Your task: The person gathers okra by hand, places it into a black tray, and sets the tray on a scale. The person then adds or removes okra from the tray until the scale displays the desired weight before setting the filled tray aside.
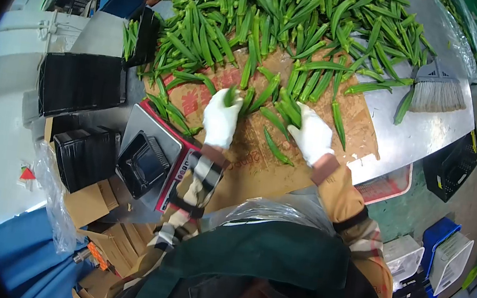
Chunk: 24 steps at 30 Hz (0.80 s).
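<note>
A large heap of green okra (257, 7) covers the back of the table, with loose pods spilling forward over a brown cardboard sheet (259, 176). My left hand (220, 121), in a white glove, is closed around okra whose tip (231, 96) shows above the fingers. To its right, my gloved right hand (314, 136) grips a few okra pods (289, 108) between thumb and fingers. A single pod (278, 148) lies on the cardboard between the two hands. Left of my left hand, a black plastic tray (143, 163) sits on a red-edged scale (177, 171).
Stacks of black trays (81, 86) stand at the left beside cardboard boxes (93, 202). A brush (438, 94) lies on the metal tabletop (449, 125) at the right. Crates, including a black one (452, 165) and a white one (451, 261), are on the floor at the right.
</note>
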Tool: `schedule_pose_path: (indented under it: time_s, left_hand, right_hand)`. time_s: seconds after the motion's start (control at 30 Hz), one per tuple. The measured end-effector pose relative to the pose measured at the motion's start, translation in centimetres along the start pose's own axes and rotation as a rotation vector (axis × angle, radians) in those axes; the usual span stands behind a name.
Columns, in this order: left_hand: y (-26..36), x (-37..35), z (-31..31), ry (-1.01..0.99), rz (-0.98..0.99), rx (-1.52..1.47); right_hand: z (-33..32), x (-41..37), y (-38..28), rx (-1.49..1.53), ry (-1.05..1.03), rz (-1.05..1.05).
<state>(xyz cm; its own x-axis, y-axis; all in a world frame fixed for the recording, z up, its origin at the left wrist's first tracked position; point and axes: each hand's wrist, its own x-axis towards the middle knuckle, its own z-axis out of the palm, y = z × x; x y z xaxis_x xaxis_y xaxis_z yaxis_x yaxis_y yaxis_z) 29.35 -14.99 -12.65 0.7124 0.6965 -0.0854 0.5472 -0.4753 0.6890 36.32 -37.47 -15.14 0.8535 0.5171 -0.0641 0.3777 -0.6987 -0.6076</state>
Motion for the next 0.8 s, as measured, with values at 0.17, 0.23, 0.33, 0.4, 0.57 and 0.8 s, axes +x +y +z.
schedule_pose_path:
  time_s: [0.17, 0.23, 0.33, 0.4, 0.57, 0.8]
  left_hand:
    - [-0.3, 0.6, 1.1, -0.219, 0.048, 0.239]
    - [0.1, -0.1, 0.2, -0.209, 0.077, 0.25]
    - [1.3, -2.8, -1.5, -0.228, 0.222, 0.143]
    - [1.3, -5.4, -2.1, -0.369, 0.581, 0.22]
    - [0.1, -10.5, 0.8, -0.489, 0.938, 0.366]
    - [2.9, -7.5, 2.2, -0.369, 0.888, 0.489]
  right_hand:
    - [1.6, 2.0, -1.8, -0.328, -0.143, 0.051]
    - [1.0, 1.7, -0.9, -0.293, -0.135, 0.073]
    - [0.3, 0.6, -0.2, -0.39, -0.173, 0.105]
    - [0.5, -0.5, 0.1, -0.363, -0.037, -0.029]
    - [-2.3, -1.3, 1.0, -0.074, -0.067, 0.164]
    - [-3.9, -1.3, 6.3, -0.278, 0.205, 0.27]
